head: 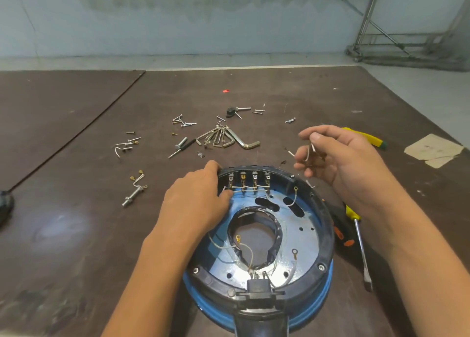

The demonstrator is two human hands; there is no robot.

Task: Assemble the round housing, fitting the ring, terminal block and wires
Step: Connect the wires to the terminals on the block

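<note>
Two bare hands show in my view over a brown table [76, 247]. Far on the left I see small loose screws [128, 143] and a bolt [132, 196] with a thin wire by it. A bit further back lies a bunch of hex keys [223, 139].

Then comes the left hand [195, 204]. Its fingers are bent and close together. The first finger lies over the top of the rim and the thumb sits inside, so the hand pinches the far left rim of the round housing [305, 235]. The thumb tip touches the white wire that runs along the terminal block [248, 180].

The round housing lies flat on the table, right in front of me. It is blue on the outside and has a big hole in the middle. The black ring [328, 235] sits on its edge, and I can see screws in it. The terminal block stands at the far side, just inside the rim, with four metal tabs in a row. Thin wires [295, 196] with little round ends lie loose inside.

To the right, the right hand [351, 168] is up in the air, apart from the housing. Its thumb and bent fingers pinch a short wire [308, 153]. Under that arm a screwdriver [360, 237] with a yellow handle lies beside the housing, and far right is a scrap of paper [432, 149]
</note>
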